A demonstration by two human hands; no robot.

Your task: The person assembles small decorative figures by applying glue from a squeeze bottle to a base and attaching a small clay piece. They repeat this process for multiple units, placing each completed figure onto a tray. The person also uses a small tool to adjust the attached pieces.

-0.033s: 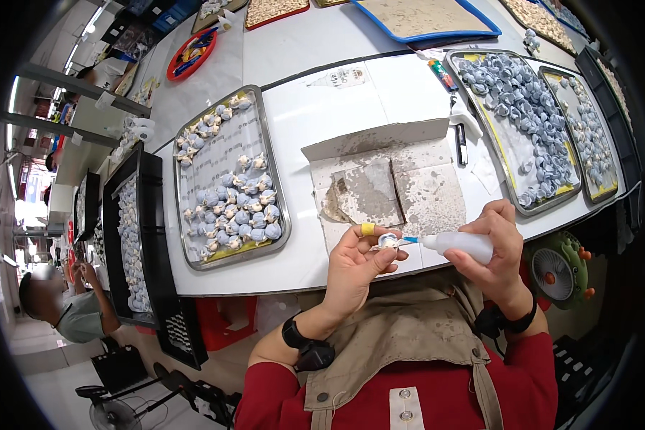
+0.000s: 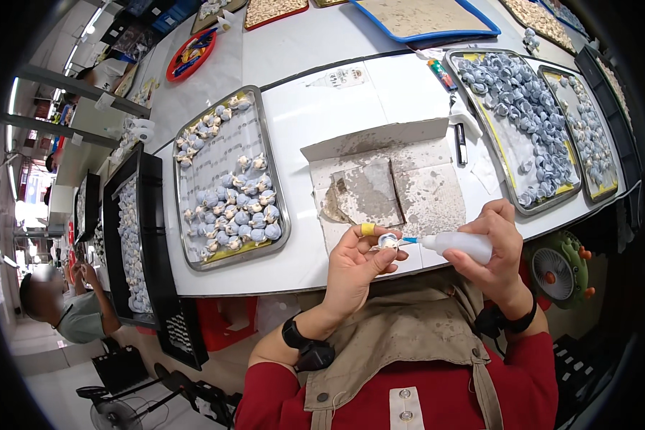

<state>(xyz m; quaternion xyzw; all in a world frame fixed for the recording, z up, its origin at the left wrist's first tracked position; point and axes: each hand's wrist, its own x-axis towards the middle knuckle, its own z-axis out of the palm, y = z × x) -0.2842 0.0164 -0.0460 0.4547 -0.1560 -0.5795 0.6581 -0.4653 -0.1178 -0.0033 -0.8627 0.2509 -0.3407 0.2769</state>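
Between the fingertips of my left hand (image 2: 355, 265), a small pale figurine piece (image 2: 388, 241) is pinched; its details are too small to make out. A strip of yellow tape (image 2: 368, 229) wraps one of that hand's fingers. My right hand (image 2: 496, 247) grips a white squeeze bottle (image 2: 460, 245), tipped nearly level. Its blue nozzle (image 2: 410, 240) points left and reaches the piece, or sits very close to it. Just beyond both hands lies an unfolded piece of cardboard (image 2: 433, 188), stained with spots, with a greyish square patch on it.
A metal tray (image 2: 285, 215) of blue-and-cream figurines stands left. To the right, another metal tray (image 2: 512, 168) holds many blue-grey shell-like pieces, near a black marker (image 2: 461, 145). A green fan (image 2: 557, 269) stands below the right table edge. Another person (image 2: 79, 308) works at far left.
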